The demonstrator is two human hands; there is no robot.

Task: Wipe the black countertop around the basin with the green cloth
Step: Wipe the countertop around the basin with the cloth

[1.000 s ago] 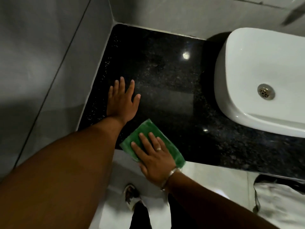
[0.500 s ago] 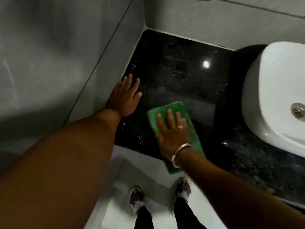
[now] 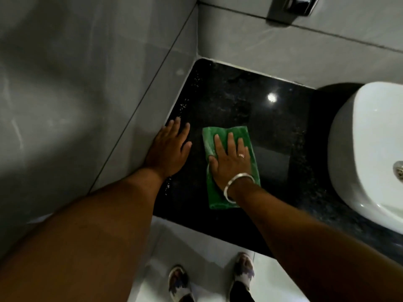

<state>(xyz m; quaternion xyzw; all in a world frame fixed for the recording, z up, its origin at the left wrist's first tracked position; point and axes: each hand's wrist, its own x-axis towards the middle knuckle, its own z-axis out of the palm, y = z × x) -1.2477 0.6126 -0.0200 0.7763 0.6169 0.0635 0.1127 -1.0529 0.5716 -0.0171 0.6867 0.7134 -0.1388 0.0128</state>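
Observation:
The black speckled countertop [image 3: 239, 101] fills the corner between two grey walls. A folded green cloth [image 3: 236, 132] lies flat on it near the front half. My right hand [image 3: 231, 160], with a ring and a silver bangle, presses palm-down on the cloth, fingers spread and pointing to the back wall. My left hand [image 3: 171, 149] rests flat on the bare counter against the left wall, just left of the cloth, holding nothing. The white basin [image 3: 366, 153] stands at the right, apart from the cloth.
Grey tiled walls [image 3: 98, 83] close the counter on the left and back. A metal fixture [image 3: 292, 5] is mounted on the back wall at the top. Below the counter's front edge are the light floor [image 3: 196, 247] and my two sandalled feet [image 3: 244, 271].
My right hand has pushed the green cloth from the counter's front edge toward the back wall, turning it lengthwise. My left hand has stayed flat by the left wall. The view has shifted left.

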